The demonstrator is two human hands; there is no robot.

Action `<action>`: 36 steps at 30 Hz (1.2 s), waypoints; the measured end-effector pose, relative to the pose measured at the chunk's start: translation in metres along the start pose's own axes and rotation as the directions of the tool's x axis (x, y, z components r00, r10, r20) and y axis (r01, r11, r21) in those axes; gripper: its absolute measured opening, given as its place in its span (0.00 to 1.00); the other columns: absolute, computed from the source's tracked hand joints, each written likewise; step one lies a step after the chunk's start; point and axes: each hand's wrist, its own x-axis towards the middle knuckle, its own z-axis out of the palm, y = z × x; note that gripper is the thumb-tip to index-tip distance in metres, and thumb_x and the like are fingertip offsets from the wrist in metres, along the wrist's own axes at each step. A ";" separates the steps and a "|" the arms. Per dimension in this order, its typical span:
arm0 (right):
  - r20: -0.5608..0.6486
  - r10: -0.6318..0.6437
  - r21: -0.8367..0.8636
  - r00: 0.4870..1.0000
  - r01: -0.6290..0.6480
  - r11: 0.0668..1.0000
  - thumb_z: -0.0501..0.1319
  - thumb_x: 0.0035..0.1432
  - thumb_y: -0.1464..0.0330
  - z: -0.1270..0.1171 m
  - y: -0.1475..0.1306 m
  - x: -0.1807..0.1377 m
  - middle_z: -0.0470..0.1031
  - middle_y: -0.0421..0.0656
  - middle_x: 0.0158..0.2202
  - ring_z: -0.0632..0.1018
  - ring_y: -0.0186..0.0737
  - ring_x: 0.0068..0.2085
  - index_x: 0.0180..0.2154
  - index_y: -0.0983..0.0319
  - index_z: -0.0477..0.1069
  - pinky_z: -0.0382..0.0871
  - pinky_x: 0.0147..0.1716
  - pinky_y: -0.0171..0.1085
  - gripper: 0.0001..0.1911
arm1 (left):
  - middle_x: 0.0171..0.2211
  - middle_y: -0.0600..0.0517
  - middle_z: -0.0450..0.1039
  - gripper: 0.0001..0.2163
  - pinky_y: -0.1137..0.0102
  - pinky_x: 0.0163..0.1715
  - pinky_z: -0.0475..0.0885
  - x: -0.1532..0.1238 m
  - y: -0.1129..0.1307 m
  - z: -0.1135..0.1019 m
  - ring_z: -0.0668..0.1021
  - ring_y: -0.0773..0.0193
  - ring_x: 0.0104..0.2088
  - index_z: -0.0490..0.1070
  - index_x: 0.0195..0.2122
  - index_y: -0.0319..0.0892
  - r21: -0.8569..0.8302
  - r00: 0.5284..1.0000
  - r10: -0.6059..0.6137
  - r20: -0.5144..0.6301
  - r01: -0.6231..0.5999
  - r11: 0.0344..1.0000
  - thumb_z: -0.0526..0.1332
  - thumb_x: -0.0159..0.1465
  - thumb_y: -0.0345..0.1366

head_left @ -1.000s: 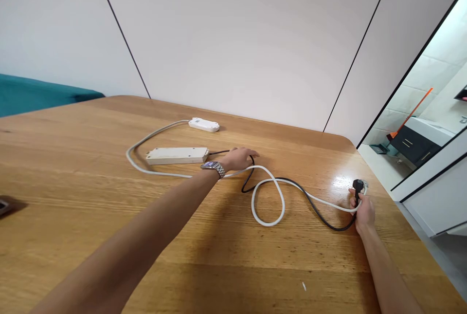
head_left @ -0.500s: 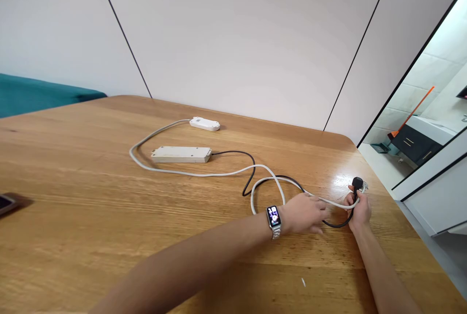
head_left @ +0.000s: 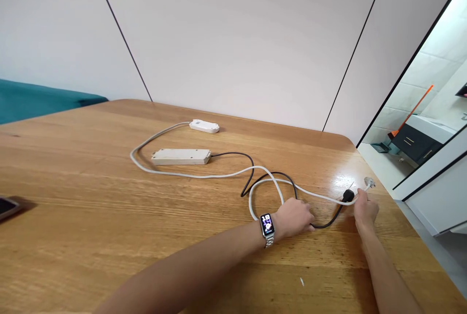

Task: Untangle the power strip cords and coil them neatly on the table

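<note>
Teal upholstery beyond the wooden table, far left; dark-screened device at the left edge of view. Long off-white power strip left of centre, short white power strip behind it, trailing a white cord. Left hand, watch on wrist: fingers curled closed round the black cord. Black plug just left of the right hand, whose fingers pinch the white cord close behind its white plug. Orange-handled broom beyond, far right.
</note>
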 end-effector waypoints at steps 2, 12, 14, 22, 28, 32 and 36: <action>0.007 -0.048 0.171 0.999 0.046 0.984 0.57 0.51 0.56 0.000 -0.002 -0.002 0.59 0.37 0.11 0.64 0.36 0.19 0.15 0.59 0.64 0.54 0.21 0.37 0.20 | 0.32 0.48 0.75 0.12 0.71 0.23 0.65 -0.008 -0.007 -0.006 0.78 0.59 0.33 0.75 0.32 0.44 -0.014 0.997 0.078 -0.020 -0.078 0.997 0.58 0.62 0.46; 0.288 -0.039 0.553 0.957 -0.133 0.822 0.67 0.41 0.46 0.000 0.002 0.006 0.54 0.29 0.11 0.56 0.26 0.14 0.28 0.64 0.71 0.47 0.14 0.30 0.27 | 0.25 0.50 0.72 0.22 0.72 0.33 0.67 -0.026 -0.086 -0.062 0.73 0.67 0.28 0.71 0.25 0.37 -0.877 0.953 -0.183 -0.241 -0.133 0.461 0.55 0.62 0.52; 0.364 -0.058 0.487 0.929 -0.137 0.862 0.67 0.40 0.46 0.003 0.005 0.003 0.57 0.31 0.12 0.59 0.27 0.14 0.25 0.63 0.69 0.48 0.14 0.30 0.26 | 0.25 0.51 0.73 0.21 0.70 0.37 0.69 -0.023 -0.099 -0.066 0.75 0.66 0.30 0.70 0.26 0.37 -0.954 0.912 -0.330 -0.244 -0.166 0.249 0.58 0.59 0.54; 0.644 -0.141 0.475 0.752 -0.248 0.845 0.66 0.45 0.53 0.006 -0.002 -0.014 0.54 0.32 0.13 0.54 0.26 0.15 0.16 0.62 0.63 0.48 0.12 0.30 0.23 | 0.26 0.51 0.74 0.23 0.63 0.49 0.69 -0.004 -0.126 -0.065 0.78 0.62 0.35 0.72 0.27 0.37 -0.964 0.778 -0.575 -0.253 -0.250 0.085 0.66 0.49 0.56; 0.738 -0.194 0.582 0.647 -0.463 0.669 0.59 0.51 0.61 -0.013 -0.001 0.007 0.46 0.30 0.10 0.51 0.27 0.13 0.14 0.59 0.51 0.52 0.13 0.31 0.22 | 0.32 0.46 0.78 0.25 0.64 0.45 0.70 -0.001 -0.166 -0.064 0.78 0.58 0.39 0.76 0.28 0.36 -0.916 0.757 -0.585 -0.291 -0.043 0.400 0.62 0.51 0.58; 0.529 -0.098 0.755 0.843 -0.414 0.509 0.54 0.51 0.65 -0.023 0.005 0.026 0.45 0.31 0.10 0.51 0.28 0.12 0.15 0.59 0.45 0.53 0.13 0.31 0.20 | 0.33 0.47 0.78 0.25 0.67 0.40 0.70 -0.016 -0.193 -0.055 0.77 0.58 0.37 0.78 0.30 0.37 -0.804 0.708 -0.634 -0.310 0.161 0.573 0.58 0.54 0.58; 0.107 0.199 0.799 0.974 -0.204 0.566 0.51 0.48 0.69 -0.023 0.009 0.035 0.46 0.31 0.11 0.51 0.27 0.12 0.15 0.59 0.46 0.48 0.11 0.30 0.15 | 0.34 0.47 0.78 0.27 0.68 0.40 0.69 -0.036 -0.210 -0.042 0.76 0.58 0.36 0.78 0.31 0.39 -0.717 0.633 -0.693 -0.345 0.300 0.630 0.55 0.54 0.61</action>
